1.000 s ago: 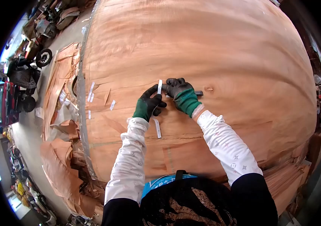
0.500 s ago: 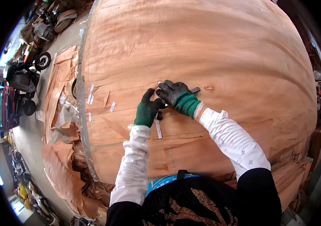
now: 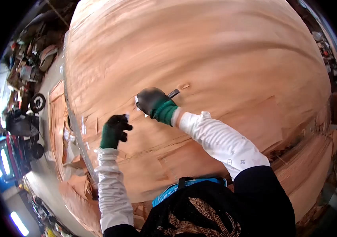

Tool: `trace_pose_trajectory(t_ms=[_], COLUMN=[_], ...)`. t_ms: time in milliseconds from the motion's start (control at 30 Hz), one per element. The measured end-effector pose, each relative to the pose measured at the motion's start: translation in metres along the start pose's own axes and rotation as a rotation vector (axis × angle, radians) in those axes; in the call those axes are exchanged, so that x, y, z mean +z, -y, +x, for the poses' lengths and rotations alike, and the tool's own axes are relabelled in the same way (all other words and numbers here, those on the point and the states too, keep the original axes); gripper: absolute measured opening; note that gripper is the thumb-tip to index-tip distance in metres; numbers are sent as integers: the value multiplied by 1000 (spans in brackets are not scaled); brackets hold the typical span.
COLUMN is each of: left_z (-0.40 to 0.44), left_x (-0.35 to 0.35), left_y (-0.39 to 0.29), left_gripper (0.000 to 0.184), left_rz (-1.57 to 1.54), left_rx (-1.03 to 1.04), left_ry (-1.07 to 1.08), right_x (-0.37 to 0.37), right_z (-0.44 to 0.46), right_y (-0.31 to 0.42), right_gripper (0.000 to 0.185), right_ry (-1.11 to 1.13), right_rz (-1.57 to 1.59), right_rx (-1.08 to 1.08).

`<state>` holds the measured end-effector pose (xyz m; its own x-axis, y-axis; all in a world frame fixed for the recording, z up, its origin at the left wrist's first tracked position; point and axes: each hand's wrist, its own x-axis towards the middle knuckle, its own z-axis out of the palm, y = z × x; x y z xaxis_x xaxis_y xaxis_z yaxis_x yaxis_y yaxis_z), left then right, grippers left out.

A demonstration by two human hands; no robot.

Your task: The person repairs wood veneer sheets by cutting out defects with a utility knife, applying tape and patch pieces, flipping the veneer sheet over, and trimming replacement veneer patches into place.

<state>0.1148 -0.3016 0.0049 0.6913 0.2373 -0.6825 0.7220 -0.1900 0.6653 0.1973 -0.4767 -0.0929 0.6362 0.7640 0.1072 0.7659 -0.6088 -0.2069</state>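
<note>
Out to my left, thin scraps (image 3: 57, 132) of reddish wood lay torn and curled, brittle-looking at their ends. Inside the grey edging (image 3: 72, 118), narrow pale slips (image 3: 83, 125) rested flat on the broad wood sheet (image 3: 223, 71). My left hand (image 3: 116, 128), gloved in black and green, was over the sheet's left part with its fingers half curled, and a white slip (image 3: 127, 117) showed at one fingertip; I could not tell whether I was pinching it or it merely clung there. I judged it light, limp and easily creased, best taken by one end. Nearer the middle, my right hand (image 3: 151, 102) was over the sheet, its back upward, with a white piece (image 3: 137, 103) at its left side. A dark bar (image 3: 173, 93), straight and hard-looking, stuck out on its right; my palm was hidden, so whether I was clasping it I could not say. Just beyond sat a small brown knot or chip (image 3: 184, 86). The sheet ran on rightward, rippled and matt, probably thin and apt to split along its grain, better steadied under a flat palm than gripped by a cracked edge
</note>
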Motion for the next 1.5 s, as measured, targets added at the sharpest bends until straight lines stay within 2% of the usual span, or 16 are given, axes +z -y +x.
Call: trace_pose_trajectory(t_ms=[67,200,433,533,667,767,800,900,967,1033,1133,1200,1233,1300,1400,1500], left_z=[7,7,64,61,66,56,62,67,2,-40,-158,-243,-270,-304,-336,-353], left_x=[31,115,200,199,202,163,145,71,40,20,32,25,29,39,53,60], left_y=[12,-11,-30,-29,-11,-13,-16,-24,-30,4,24,22,32,42,63,84], left_gripper=[29,32,30,36,39,20,16,13,13,22,31,33,30,26,24,25], left_rz=[-143,-207,-370,-232,-182,292,547,584,178,-98,-201,51,-10,-165,-203,-183], left_rx=[70,93,42,129,240,461,560,464,290,363,396,297,536,1179,1423,1370], left_ry=[174,306,253,232,125,243,92,61,173,308,244,259,274,307,247,161], right_x=[0,-12,-56,-46,-59,-17,-15,-17,-16,-22,-70,-86,-92,-81,-56,-58], right_z=[-31,-108,-147,-133,-98,-121,-124,-125,-125,-119,-109,-133,-149,-184,-225,-216], right_y=[-28,-115,-114,-101,-91,-97,-97,-94,-94,-91,-72,-54,-44,-16,25,54], right_gripper=[28,37,51,53,46,46,48,40,40,42,46,46,47,44,40,36], right_ry=[-318,-361,-260,-94,433,69,47,29,62,140,405,276,219,295,266,367], right_rz=[-117,-93,-134,-133,-84,-289,-312,-424,-458,-445,-277,100,289,112,233,131], right_rx=[-11,425,300,241,403,248,217,172,173,211,372,362,347,131,108,202])
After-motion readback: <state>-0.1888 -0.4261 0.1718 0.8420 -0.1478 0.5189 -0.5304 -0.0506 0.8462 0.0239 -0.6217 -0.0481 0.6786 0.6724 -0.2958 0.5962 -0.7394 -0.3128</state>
